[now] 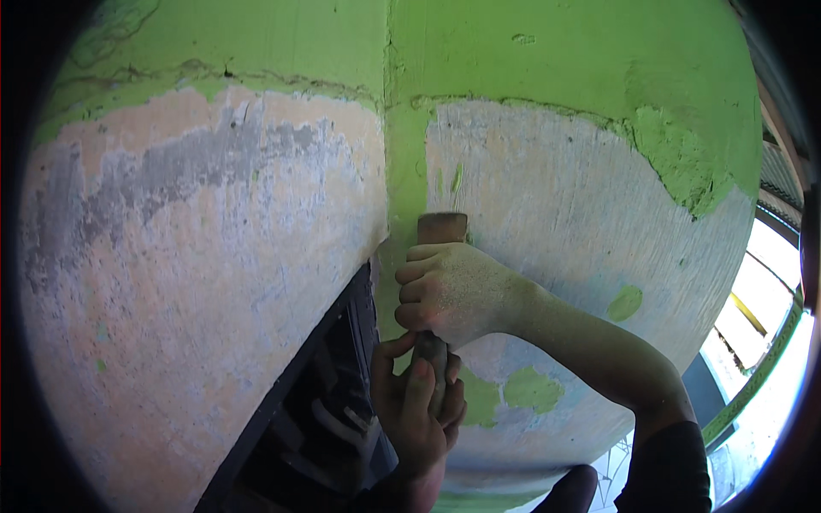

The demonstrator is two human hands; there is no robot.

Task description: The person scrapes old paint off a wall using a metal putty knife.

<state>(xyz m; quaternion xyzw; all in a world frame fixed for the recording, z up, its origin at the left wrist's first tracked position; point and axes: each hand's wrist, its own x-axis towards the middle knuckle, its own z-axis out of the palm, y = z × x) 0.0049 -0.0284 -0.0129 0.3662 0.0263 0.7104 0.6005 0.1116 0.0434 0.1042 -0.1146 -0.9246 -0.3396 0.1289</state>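
Observation:
A scraper with a wide, brownish blade [442, 227] stands upright against the wall beside the inner corner. My right hand [466, 291], dusty over its back, is wrapped in a fist around the scraper just below the blade. Lower down, my left hand [417, 402] curls its fingers and thumb around the handle [434, 352]. The blade lies flat near the edge of a green paint strip [406, 171]. Just above it are small green flecks [457, 178] on the bared, pale wall [530, 188]. My right hand hides the middle of the tool.
Green paint [556, 51] covers the upper wall, with a ragged edge. Green patches [532, 389] remain low on the right wall. To the left is another bared wall face [188, 274], above a dark-framed opening [316, 410]. A green rail [757, 376] stands outside at far right.

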